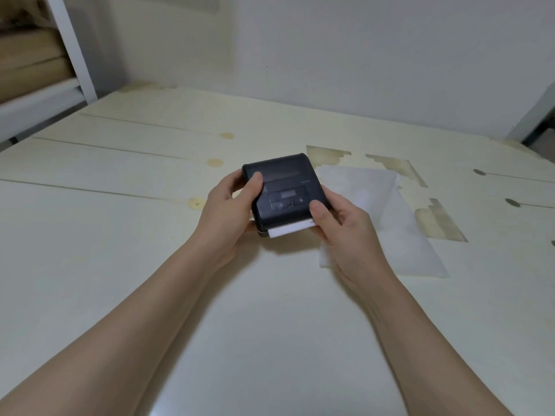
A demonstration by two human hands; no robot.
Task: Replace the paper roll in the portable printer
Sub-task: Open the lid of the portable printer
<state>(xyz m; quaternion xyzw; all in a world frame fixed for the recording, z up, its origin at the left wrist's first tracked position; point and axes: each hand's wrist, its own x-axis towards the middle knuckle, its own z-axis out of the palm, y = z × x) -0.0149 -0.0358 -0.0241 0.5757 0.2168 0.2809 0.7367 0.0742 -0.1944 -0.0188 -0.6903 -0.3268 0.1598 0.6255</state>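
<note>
A small black portable printer [280,187] is held over the middle of the pale table [120,235], lid closed, buttons and a small screen facing up. A white strip of paper [289,230] sticks out of its near edge. My left hand [228,211] grips the printer's left side, thumb on top. My right hand [342,223] grips the right near corner, thumb lying on the top face beside the paper strip. The roll inside is hidden.
A translucent plastic bag [390,223] lies flat on the table just right of the printer, partly under my right hand. Brownish stained patches [438,220] mark the table's right side. A white shelf frame [75,55] stands at the far left by the wall.
</note>
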